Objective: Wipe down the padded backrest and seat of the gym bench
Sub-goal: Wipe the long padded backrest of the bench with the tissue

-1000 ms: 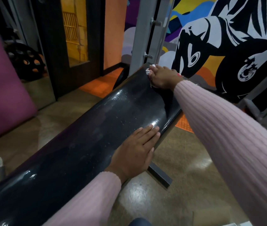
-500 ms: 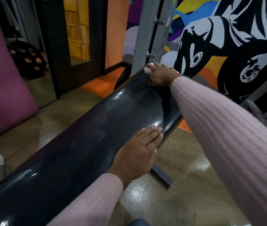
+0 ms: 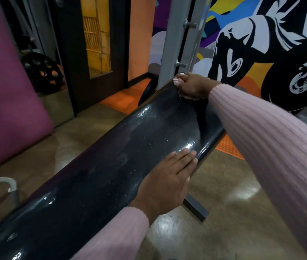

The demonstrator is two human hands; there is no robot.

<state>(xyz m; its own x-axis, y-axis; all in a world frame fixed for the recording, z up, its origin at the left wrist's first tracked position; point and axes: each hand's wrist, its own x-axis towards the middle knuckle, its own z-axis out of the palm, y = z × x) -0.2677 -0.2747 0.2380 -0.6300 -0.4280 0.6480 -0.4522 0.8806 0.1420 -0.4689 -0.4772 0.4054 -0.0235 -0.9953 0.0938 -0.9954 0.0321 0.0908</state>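
The left hand (image 3: 164, 182) is lying flat, palm down, with its fingers straight and close together, its pink sleeve running back toward the body. The right arm is stretching far forward past it, and the right hand (image 3: 192, 85) is curling its fingers around a crumpled white cloth (image 3: 177, 80).

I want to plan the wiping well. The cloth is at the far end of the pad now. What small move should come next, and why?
Probably draw the right hand, which grips the crumpled white cloth, back along the black pad toward the body. It sits at the far top edge, and specks still dot the surface between both hands. The left hand lies flat, steadying the pad.
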